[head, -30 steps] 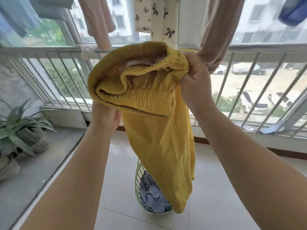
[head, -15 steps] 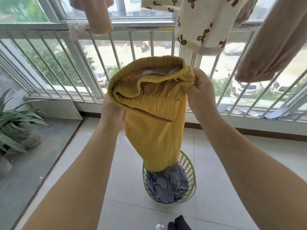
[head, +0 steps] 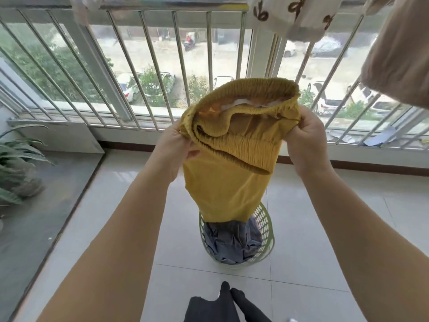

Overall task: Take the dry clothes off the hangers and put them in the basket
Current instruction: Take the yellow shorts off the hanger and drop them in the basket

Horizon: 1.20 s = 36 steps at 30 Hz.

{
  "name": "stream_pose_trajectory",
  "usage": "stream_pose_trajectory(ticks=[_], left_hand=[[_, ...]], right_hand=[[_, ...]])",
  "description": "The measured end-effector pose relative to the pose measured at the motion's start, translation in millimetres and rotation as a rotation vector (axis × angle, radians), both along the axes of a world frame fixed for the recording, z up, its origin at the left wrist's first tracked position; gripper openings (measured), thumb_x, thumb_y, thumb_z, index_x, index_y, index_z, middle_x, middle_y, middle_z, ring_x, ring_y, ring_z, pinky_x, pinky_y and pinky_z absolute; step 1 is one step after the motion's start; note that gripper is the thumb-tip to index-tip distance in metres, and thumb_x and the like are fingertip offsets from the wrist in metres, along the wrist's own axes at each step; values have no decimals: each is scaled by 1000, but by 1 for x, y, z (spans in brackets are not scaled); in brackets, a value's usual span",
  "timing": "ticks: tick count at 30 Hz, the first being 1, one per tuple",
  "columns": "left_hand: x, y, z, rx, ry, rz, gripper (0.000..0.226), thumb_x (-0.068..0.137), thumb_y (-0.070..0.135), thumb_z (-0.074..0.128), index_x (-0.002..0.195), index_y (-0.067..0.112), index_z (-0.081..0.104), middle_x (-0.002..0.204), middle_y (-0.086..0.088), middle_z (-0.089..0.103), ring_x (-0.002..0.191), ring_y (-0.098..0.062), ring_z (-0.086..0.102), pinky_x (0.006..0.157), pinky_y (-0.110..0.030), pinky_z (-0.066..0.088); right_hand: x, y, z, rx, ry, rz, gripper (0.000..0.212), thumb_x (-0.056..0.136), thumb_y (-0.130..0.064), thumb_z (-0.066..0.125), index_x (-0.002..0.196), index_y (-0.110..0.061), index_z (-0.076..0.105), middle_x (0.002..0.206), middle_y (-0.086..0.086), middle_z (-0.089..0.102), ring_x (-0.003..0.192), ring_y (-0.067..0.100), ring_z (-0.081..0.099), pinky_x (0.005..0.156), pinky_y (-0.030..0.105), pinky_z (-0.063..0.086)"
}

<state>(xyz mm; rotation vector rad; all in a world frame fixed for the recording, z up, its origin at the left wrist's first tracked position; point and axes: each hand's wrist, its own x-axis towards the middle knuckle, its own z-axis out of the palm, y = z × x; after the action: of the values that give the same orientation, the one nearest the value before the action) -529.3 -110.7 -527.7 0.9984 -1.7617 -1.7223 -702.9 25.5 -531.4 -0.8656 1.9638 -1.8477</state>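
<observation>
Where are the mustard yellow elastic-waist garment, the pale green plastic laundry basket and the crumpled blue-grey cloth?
mustard yellow elastic-waist garment (head: 228, 182), head view, on its hanging front panel
pale green plastic laundry basket (head: 267, 225), head view, on its perforated right wall
crumpled blue-grey cloth (head: 229, 244), head view, on its middle folds

A potted plant (head: 16, 159) stands at the left beside the window railing (head: 162, 66), with parked cars (head: 126, 86) outside below.

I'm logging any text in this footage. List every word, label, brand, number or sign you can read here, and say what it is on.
No readable text anywhere.
White tag inside the waistband of the yellow trousers: print, if any, too blurred to read.
Cream hanging garment: brown bow motifs only, not letters.
Green basket: no label showing.
Parked cars beyond the railing: plates too small to read.
</observation>
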Motion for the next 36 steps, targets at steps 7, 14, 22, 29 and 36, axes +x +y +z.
stream_pose_trajectory(ticks=[7,14,22,29,36], left_hand=[[22,6,-12,-273,-465,-130,29,93,15,44,67,6,51,67,-6,49,57,-16,38,44,-16,32],[19,8,-44,-156,-609,-212,31,95,25,47,88,0,64,87,-6,59,75,-18,48,59,-25,36],[-9,-12,-121,50,-692,-179,31,94,35,45,99,8,59,101,-8,61,96,-27,57,85,-42,51],[-51,-44,-193,101,-549,19,27,92,11,36,98,11,62,100,-14,63,93,-31,60,81,-50,56],[-93,-84,-272,-43,-476,187,34,86,3,33,78,24,59,84,0,61,90,-25,60,84,-42,55]], right_hand=[[7,34,-19,238,-147,105,22,89,-6,51,85,-23,64,80,3,68,80,24,67,71,40,60],[-9,42,-41,505,-178,207,11,88,-16,58,85,-21,67,87,9,67,82,28,65,70,40,60],[-49,0,-111,735,-205,263,12,90,-15,55,91,-17,67,99,17,68,90,34,67,70,39,59],[-92,-62,-192,732,-137,282,16,91,-16,53,83,-26,63,98,11,66,86,29,66,61,33,58],[-126,-116,-264,616,-24,271,18,85,-14,51,91,-24,64,97,10,68,83,24,69,64,38,60]])
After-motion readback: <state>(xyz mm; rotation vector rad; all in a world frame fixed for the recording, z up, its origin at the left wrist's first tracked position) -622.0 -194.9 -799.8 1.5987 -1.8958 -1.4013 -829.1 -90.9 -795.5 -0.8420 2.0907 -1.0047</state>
